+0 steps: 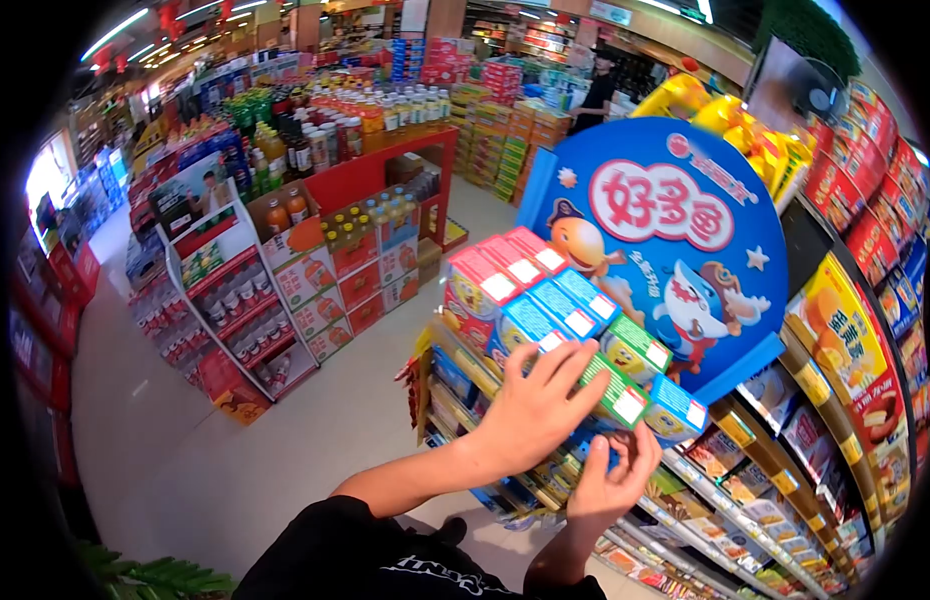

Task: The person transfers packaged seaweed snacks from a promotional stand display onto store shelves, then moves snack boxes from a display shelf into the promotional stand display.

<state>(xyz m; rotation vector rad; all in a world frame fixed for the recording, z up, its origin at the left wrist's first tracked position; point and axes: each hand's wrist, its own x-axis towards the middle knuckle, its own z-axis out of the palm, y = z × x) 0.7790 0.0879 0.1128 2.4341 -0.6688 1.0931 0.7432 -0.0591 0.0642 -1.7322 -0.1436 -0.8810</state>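
Observation:
My left hand (535, 405) lies with fingers spread over the tops of the small boxes, its fingertips on a green box (621, 398). Below and to the right, my right hand (613, 475) has its fingers curled at the near end of that green box; whether anything is between them is hidden. Red boxes (490, 268) stand in the back left of the group, with blue boxes (560, 300) beside them. A second green box (635, 350) and another blue box (675, 405) are on the right.
A large blue sign (675, 240) rises behind the boxes. Packed snack shelves (765, 480) curve down the right. Across the aisle floor (385, 400) stand a white rack (240, 300) and stacked drinks. One person (595, 95) stands farther back.

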